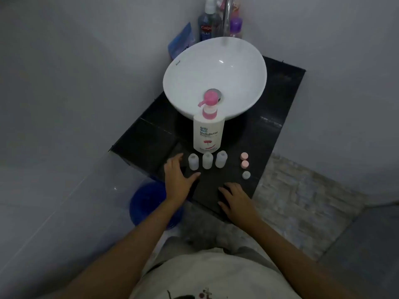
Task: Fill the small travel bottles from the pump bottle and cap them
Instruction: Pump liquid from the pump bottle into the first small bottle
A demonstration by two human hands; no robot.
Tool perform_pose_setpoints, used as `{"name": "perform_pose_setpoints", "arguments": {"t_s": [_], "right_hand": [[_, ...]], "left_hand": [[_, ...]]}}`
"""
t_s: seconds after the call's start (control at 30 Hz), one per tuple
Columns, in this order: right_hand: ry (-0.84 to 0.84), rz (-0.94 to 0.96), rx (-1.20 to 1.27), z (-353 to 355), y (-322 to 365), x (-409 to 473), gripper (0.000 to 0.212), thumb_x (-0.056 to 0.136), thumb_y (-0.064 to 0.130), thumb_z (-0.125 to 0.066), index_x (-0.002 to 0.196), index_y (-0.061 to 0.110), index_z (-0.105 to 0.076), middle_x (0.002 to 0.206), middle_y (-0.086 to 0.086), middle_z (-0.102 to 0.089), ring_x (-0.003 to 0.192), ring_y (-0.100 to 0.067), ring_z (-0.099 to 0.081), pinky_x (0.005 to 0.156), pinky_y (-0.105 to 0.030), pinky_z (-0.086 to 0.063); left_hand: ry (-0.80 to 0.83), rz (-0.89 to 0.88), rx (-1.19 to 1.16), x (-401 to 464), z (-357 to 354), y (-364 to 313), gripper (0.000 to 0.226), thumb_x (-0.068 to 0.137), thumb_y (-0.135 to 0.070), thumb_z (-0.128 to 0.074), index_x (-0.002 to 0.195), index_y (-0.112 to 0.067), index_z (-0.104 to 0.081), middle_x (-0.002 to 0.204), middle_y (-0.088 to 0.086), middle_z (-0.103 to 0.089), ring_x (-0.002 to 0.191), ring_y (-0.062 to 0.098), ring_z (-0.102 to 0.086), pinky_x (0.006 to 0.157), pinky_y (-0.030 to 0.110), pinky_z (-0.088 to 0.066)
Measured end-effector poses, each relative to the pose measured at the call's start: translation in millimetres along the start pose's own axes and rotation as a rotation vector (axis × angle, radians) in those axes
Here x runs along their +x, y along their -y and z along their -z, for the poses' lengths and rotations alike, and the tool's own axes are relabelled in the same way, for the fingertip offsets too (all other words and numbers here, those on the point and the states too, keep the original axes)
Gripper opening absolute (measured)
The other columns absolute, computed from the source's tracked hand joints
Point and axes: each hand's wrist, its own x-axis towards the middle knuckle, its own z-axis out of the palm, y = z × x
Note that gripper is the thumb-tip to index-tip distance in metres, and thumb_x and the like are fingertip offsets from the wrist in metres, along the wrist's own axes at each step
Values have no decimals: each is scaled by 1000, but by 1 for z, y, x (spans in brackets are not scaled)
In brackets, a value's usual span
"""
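Observation:
A white pump bottle (208,132) with a pink pump head stands on the black counter (149,134) in front of the basin. Three small translucent travel bottles stand uncapped in a row just before it: left (193,161), middle (207,160), right (221,159). To their right lie three loose caps in a line: two pink (244,156) (245,164) and one grey (246,175). My left hand (177,178) rests flat on the counter, fingers spread, just left of the left travel bottle. My right hand (234,201) lies flat near the counter's front edge, holding nothing.
A white round basin (183,67) fills the back of the counter, with a chrome tap (227,16) and several toiletry bottles (206,24) behind it. A blue bucket (149,201) sits on the floor left of the counter. Walls close in on both sides.

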Motion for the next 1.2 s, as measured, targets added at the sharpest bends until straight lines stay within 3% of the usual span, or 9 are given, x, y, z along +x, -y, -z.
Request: {"name": "perform_pose_setpoints", "arguments": {"t_s": [0.1,0.2,0.3,0.47,0.57,0.7,0.83,1.0,1.2], "right_hand": [[-16,-20,59,10,0,3,43,84,31,-65,120,8,-59,121,-15,-59,110,-29,-57,90,-39,-53],[-30,-39,144,36,7,11,42,88,34,-57,122,9,-58,124,-11,-57,115,-23,-53,96,-36,-49],[-114,-60,281,77,17,28,38,89,38,-51,116,13,-62,116,-5,-60,108,-14,-54,91,-30,-49],[-576,46,500,175,33,85,15,90,16,-59,93,4,-68,87,-1,-65,77,1,-55,72,-11,-44],[-682,7,609,225,45,137,19,92,20,-56,93,4,-67,85,2,-63,75,5,-55,69,-8,-43],[-349,-18,655,236,53,194,31,95,29,-50,91,4,-67,85,-9,-68,79,-17,-62,76,-27,-49],[-40,-29,716,215,56,212,36,97,30,-46,92,3,-70,82,-9,-70,73,-16,-63,76,-29,-52],[33,-83,851,204,57,213,38,99,22,-43,95,-5,-70,77,-12,-68,62,-12,-59,62,-10,-47],[37,-108,931,199,54,216,39,99,21,-42,95,-6,-70,72,-10,-66,63,-12,-60,61,-9,-48]], "left_hand": [[46,21,-7,13,3,-6,71,67,-30,-81,128,-20,-47,124,-2,-50,117,12,-39,91,26,-39],[97,4,2,20,2,-6,46,72,-29,-77,115,-21,-59,112,-4,-60,110,11,-43,90,31,-45],[108,-8,-49,18,6,-11,32,78,-24,-73,108,-20,-62,106,-6,-61,106,12,-48,89,33,-46],[6,-11,-165,18,23,-29,35,81,-22,-71,114,-21,-58,111,-7,-58,106,9,-55,90,24,-44],[-55,-119,-182,26,41,-52,33,83,-21,-69,113,-29,-58,107,-6,-59,98,-3,-55,85,14,-43],[-104,-188,-141,40,59,-84,35,83,-22,-68,117,-26,-58,105,-4,-56,93,-11,-51,76,1,-39],[-117,-219,-128,42,69,-103,35,84,-23,-67,118,-27,-58,103,-1,-55,90,-12,-50,74,-2,-38],[-143,-230,-77,41,77,-112,38,85,-29,-66,122,-24,-58,99,1,-52,85,6,-53,69,7,-40],[-123,-254,-2,40,76,-114,44,85,-33,-64,127,-25,-56,97,1,-49,89,16,-52,73,28,-50]]}}
